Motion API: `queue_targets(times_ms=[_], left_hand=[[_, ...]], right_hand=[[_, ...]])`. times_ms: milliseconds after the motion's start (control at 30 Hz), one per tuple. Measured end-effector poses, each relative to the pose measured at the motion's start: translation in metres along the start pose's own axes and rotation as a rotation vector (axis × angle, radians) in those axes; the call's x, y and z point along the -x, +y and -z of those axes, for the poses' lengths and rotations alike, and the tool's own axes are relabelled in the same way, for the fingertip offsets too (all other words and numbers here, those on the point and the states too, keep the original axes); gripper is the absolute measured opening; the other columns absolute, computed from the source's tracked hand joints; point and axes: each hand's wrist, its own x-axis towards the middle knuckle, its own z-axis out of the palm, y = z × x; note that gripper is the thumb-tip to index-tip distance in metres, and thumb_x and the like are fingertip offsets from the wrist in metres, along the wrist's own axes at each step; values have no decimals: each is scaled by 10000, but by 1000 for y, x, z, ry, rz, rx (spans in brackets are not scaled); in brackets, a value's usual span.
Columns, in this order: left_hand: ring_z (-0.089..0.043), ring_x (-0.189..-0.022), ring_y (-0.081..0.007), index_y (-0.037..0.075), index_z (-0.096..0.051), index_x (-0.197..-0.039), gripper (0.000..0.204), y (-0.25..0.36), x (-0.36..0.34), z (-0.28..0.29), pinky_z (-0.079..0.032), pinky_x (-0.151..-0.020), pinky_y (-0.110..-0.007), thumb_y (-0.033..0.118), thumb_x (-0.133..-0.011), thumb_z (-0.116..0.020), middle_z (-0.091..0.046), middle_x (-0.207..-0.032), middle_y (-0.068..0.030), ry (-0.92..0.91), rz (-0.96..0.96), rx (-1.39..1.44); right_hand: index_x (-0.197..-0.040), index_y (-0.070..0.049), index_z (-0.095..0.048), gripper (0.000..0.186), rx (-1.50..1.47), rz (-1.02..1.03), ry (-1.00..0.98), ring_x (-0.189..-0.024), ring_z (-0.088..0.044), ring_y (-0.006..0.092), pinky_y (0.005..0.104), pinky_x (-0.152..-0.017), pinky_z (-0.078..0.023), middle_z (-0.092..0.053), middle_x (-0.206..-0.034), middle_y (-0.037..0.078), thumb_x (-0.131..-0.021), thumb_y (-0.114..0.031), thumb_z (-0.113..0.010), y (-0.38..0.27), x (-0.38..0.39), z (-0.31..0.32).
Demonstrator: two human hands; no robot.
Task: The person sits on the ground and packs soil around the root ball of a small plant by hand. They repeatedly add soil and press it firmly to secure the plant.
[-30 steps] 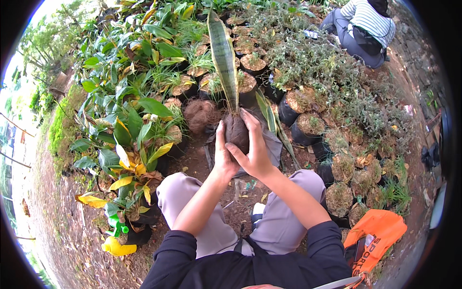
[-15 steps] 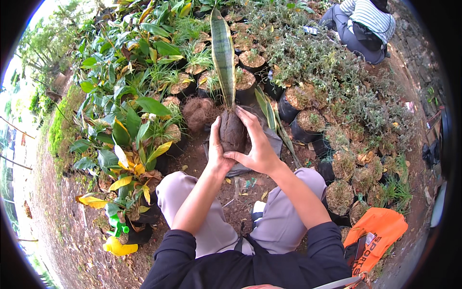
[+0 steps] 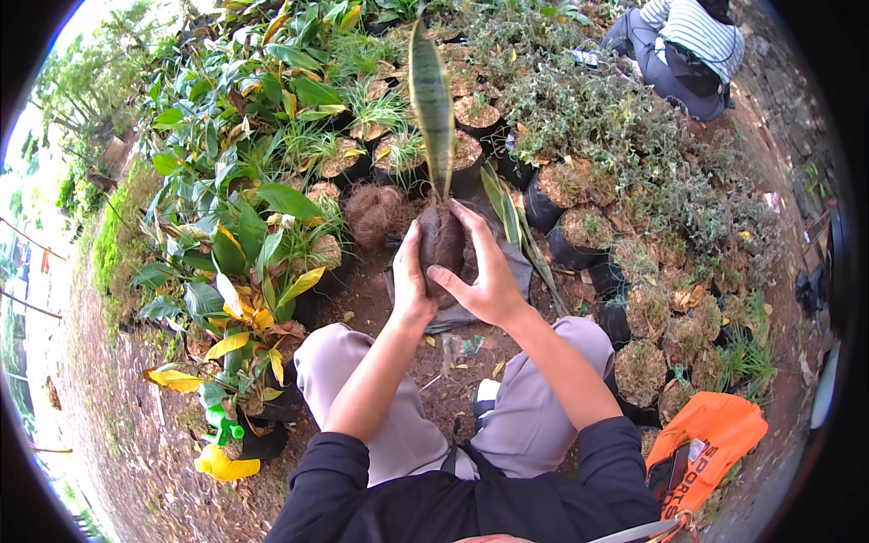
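Observation:
A snake plant with one tall variegated leaf [image 3: 430, 104] stands upright from a dark, compacted root ball [image 3: 442, 237]. My left hand [image 3: 410, 276] wraps the ball's left side. My right hand [image 3: 482, 276] grips its right side, thumb across the front. Behind and below lies a crumpled grey plastic sheet [image 3: 511, 271]. A tangled brown fibrous clump [image 3: 371, 213] is just left of the ball, and loose snake plant leaves [image 3: 507, 213] lie to the right.
Leafy plants [image 3: 235, 235] crowd the left, black potting bags [image 3: 575, 240] the right. A yellow spray bottle [image 3: 226, 462] with green head is lower left, an orange bag [image 3: 720, 430] lower right. Another person in a striped top [image 3: 697, 45] crouches at the upper right.
The tall leaf has shifted a little up and to the right, its top tilting rightward. Both hands remain around the root ball, with small shifts of fingers and thumb.

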Motion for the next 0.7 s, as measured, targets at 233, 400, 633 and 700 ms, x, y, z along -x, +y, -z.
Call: queue_targets(times_ms=[233, 400, 633, 700], left_hand=[[-499, -1226, -255, 33, -381, -1410, 790, 4, 7, -12, -428, -935, -311, 651, -926, -300, -464, -1395, -175, 14, -53, -89], [-529, -1177, -260, 71, -422, -1394, 804, -1, -13, 32, -450, -871, -299, 688, -885, -338, -490, -1383, -164, -284, 130, 512], [-569, -1143, -301, 40, -501, -1316, 733, 16, 16, -28, -417, -1031, -460, 633, -897, -400, -567, -1287, -144, 115, 204, 193], [-580, -1135, -301, 39, -507, -1309, 705, 17, 17, -23, -422, -1036, -462, 611, -910, -407, -575, -1276, -148, 20, 199, 190]], right_hand=[[-1398, 18, -305, 813, -386, -321, 188, -1210, -493, 233, 352, -1048, -387, -464, -1328, 158, -759, -102, -793, 17, 1, -1], [-1379, 10, -351, 763, -697, -353, 254, -1207, -488, 189, 336, -1040, -394, -485, -1315, 133, -762, -75, -793, 13, -2, 1], [-1418, 20, -289, 834, -263, -234, 65, -1242, -461, 210, 349, -1059, -374, -455, -1347, 143, -777, -150, -794, 6, 9, -9], [-1412, 20, -309, 876, -193, -249, 62, -1250, -459, 235, 361, -1053, -369, -454, -1354, 161, -749, -235, -821, -1, 10, -7]])
